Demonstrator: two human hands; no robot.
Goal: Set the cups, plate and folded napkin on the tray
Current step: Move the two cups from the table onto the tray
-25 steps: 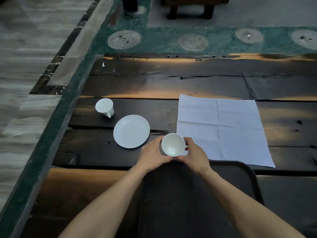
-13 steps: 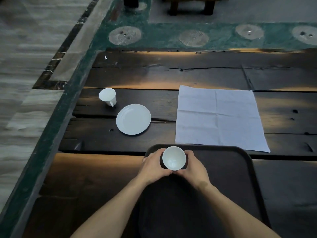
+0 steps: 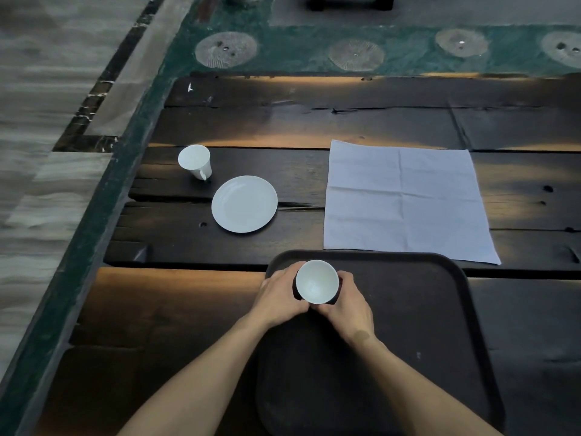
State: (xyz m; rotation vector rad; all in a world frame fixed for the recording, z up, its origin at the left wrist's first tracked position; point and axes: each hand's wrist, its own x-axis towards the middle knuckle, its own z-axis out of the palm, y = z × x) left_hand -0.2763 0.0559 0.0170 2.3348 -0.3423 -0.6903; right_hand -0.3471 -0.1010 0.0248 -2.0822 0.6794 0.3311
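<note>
A white cup (image 3: 317, 281) stands upright at the far left corner of the dark tray (image 3: 434, 325). My left hand (image 3: 279, 297) and my right hand (image 3: 345, 305) both wrap around its sides. A second white cup (image 3: 195, 160) with a handle stands on the wooden table at the left. Just right of it and nearer to me lies a white plate (image 3: 244, 203). A white napkin (image 3: 405, 199) is spread flat and unfolded on the table beyond the tray's far right edge.
The dark plank table (image 3: 314, 127) has gaps and knot holes. Its left edge runs diagonally beside a green floor strip (image 3: 103, 215). Furniture legs (image 3: 349, 3) stand on the floor beyond the table.
Both hands have carried the cup from just beyond the tray's far edge back toward me and down onto the tray's far left corner. Nothing else has moved.
</note>
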